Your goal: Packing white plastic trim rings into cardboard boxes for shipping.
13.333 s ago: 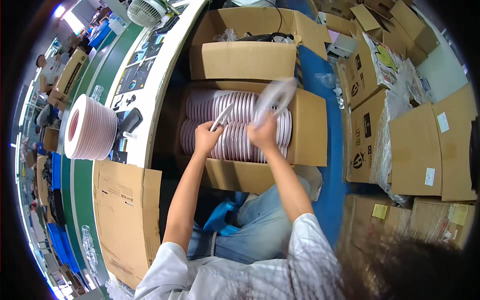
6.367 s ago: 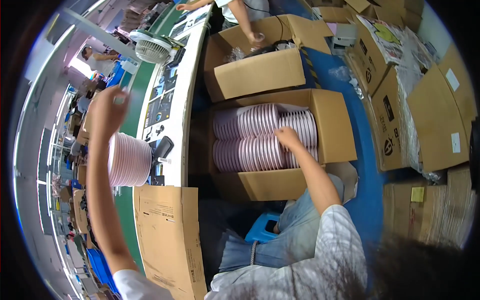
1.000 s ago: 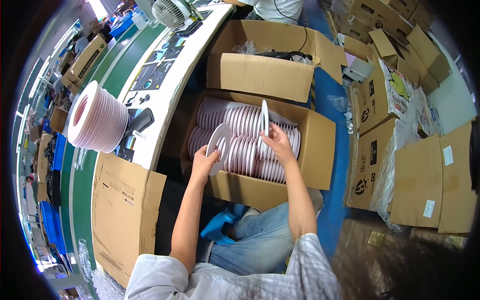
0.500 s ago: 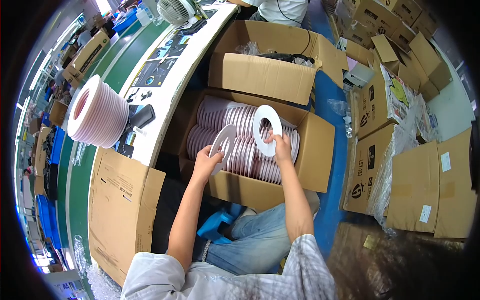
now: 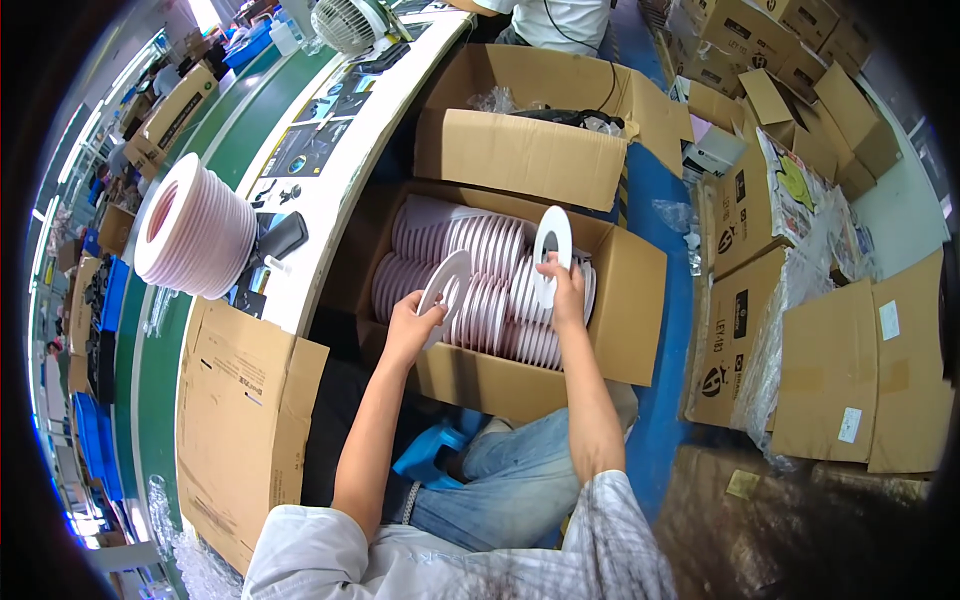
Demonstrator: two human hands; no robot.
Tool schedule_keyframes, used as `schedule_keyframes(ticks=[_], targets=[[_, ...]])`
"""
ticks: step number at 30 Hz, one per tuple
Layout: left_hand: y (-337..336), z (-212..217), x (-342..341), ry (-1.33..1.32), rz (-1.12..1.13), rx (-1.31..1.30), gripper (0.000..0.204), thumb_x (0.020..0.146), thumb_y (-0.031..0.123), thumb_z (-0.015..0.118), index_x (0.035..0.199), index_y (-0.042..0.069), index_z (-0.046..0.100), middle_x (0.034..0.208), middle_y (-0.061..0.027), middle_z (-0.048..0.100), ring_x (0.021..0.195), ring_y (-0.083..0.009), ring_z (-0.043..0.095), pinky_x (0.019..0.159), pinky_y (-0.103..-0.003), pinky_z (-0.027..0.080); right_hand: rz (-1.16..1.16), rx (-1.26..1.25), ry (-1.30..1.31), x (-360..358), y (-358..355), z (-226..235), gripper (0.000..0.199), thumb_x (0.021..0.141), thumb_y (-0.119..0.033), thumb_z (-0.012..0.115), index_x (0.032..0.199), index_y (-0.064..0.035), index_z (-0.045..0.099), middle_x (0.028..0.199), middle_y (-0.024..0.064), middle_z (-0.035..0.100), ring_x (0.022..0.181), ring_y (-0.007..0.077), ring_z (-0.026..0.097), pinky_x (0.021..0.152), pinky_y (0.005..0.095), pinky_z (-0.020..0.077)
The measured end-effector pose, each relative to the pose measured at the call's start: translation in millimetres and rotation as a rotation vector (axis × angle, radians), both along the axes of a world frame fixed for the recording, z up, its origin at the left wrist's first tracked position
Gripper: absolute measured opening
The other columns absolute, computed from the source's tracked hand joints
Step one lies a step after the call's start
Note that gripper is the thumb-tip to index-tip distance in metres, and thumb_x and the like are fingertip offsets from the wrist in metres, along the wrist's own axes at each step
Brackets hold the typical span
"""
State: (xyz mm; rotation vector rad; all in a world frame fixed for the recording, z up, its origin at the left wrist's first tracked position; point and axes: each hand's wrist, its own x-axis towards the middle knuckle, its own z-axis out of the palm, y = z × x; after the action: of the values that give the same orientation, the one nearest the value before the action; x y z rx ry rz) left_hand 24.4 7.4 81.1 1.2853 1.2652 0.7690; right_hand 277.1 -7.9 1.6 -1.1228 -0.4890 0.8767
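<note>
An open cardboard box (image 5: 632,300) in front of me holds rows of several pale pink rings (image 5: 480,262) standing on edge. My left hand (image 5: 412,322) grips one white flat ring (image 5: 446,288) lifted above the left part of the box. My right hand (image 5: 565,288) holds a second white ring (image 5: 551,246) upright over the middle of the box. A tall stack of the same pink rings (image 5: 190,228) lies on the white workbench (image 5: 330,150) to my left.
A second open cardboard box (image 5: 520,150) stands behind the first. A flat cardboard sheet (image 5: 240,420) leans at my left. A fan (image 5: 345,22) and a dark tool (image 5: 275,240) sit on the bench. More cartons (image 5: 800,250) crowd the right. A blue stool (image 5: 430,460) is under me.
Both hands have lifted one ring each out of the box and turned them to face up; half a second ago they were lower and closer together.
</note>
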Motion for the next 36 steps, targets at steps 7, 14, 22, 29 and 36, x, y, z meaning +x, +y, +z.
schedule_keyframes(ticks=[7, 14, 22, 29, 36], targets=[[3.4, -2.5, 6.9, 0.043, -0.019, 0.043, 0.022, 0.078, 0.012, 0.062, 0.094, -0.003, 0.062, 0.071, -0.0054, 0.061, 0.066, -0.0101, 0.057, 0.064, -0.025, 0.044, 0.002, -0.293, 0.093, 7.9, 0.6, -7.5, 0.033, 0.089, -0.029, 0.055, 0.090, 0.0031, 0.060, 0.069, 0.0080, 0.061, 0.061, 0.0153, 0.058, 0.060, 0.0291, 0.0462], [16.9, 2.9, 16.6, 0.228, -0.131, 0.174, 0.021, 0.077, 0.014, 0.064, 0.087, -0.005, 0.064, 0.071, -0.0079, 0.063, 0.066, -0.0110, 0.058, 0.064, -0.026, 0.045, -0.628, 0.094, -0.216, 20.3, -20.4, 45.6, 0.009, 0.079, -0.007, 0.058, 0.073, -0.0032, 0.053, 0.063, 0.0048, 0.054, 0.060, 0.0134, 0.051, 0.059, 0.0294, 0.0413], [36.7, -3.0, 52.8, 0.514, -0.150, 0.382, 0.024, 0.069, 0.020, 0.067, 0.081, -0.001, 0.069, 0.069, -0.0209, 0.064, 0.066, -0.0338, 0.065, 0.063, -0.038, 0.050, -0.059, -0.130, -0.610, 7.2, -12.5, 25.9, 0.009, 0.072, -0.008, 0.059, 0.074, -0.0008, 0.054, 0.060, 0.0053, 0.054, 0.053, 0.0119, 0.049, 0.050, 0.0293, 0.0407], [51.7, -11.1, 55.8, 0.648, -0.229, 0.430, 0.023, 0.068, 0.020, 0.068, 0.078, -0.001, 0.069, 0.069, -0.0218, 0.063, 0.069, -0.0362, 0.064, 0.065, -0.041, 0.051, 0.542, -0.125, -0.765, -8.5, -13.8, 13.3, 0.016, 0.070, -0.012, 0.061, 0.074, 0.0002, 0.051, 0.061, 0.0040, 0.049, 0.056, 0.0157, 0.048, 0.054, 0.0319, 0.0413], [45.4, -13.8, 54.0, 0.573, -0.280, 0.456, 0.028, 0.067, 0.018, 0.067, 0.087, -0.002, 0.069, 0.073, -0.0222, 0.064, 0.072, -0.0344, 0.066, 0.067, -0.037, 0.051, 0.683, -0.002, -0.942, -14.7, -17.1, 26.7, 0.009, 0.076, -0.011, 0.056, 0.075, -0.0020, 0.054, 0.065, 0.0108, 0.056, 0.067, 0.0163, 0.058, 0.057, 0.0328, 0.0448]])
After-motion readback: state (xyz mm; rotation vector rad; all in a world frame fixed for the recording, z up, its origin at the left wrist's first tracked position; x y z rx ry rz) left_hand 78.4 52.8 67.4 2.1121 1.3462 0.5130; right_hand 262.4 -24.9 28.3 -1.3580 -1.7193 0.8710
